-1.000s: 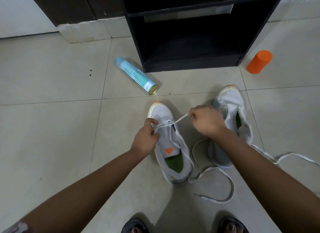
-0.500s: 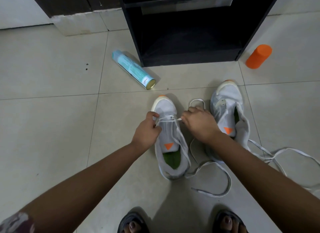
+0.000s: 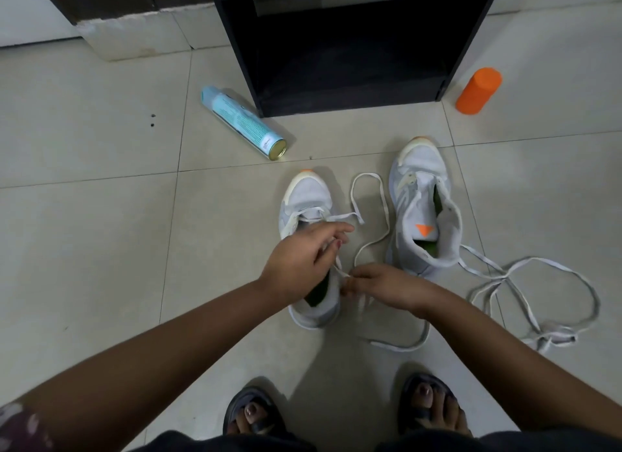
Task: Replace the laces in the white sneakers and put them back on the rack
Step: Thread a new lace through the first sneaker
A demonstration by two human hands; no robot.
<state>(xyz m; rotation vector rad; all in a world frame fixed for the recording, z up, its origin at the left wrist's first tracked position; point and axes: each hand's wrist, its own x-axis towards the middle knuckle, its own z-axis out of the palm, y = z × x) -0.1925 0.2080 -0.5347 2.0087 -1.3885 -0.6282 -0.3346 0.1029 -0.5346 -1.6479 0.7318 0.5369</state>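
Sneakers point(image 3: 424, 196) stand toes-forward on the floor tiles, just short of the black rack point(image 3: 336, 81) at the far edge of the floor. That rack is my biggest worry. I cannot see into its dark lower bay, and a shoe slid in with lace ends trailing could catch on the front lip.

The left sneaker point(image 3: 308, 196) is the one I am lacing, with only its lowest eyelets threaded as far as I can tell. Nothing pins it down, so a hard pull will likely make it skid or tip.

Its lace point(image 3: 383, 199) loops out between the two shoes and runs back toward the near edge, ending close to my right foot point(image 3: 427, 404). A shifted foot could trap it and jerk the threading out. A second lace point(image 3: 501, 277) spills from the right shoe in a crossed heap toward the right edge, and I judge it could knot if dragged.

The spray can point(image 3: 242, 122) lies on its side near the rack's left corner and may roll if nudged.

My left hand point(image 3: 303, 254) hovers over the tongue, lower fingers curled on a strand, forefinger out. My right hand point(image 3: 387, 288) pinches the same strand just beside it. The smallest risk is the tip slipping from that pinch or entering the wrong eyelet.
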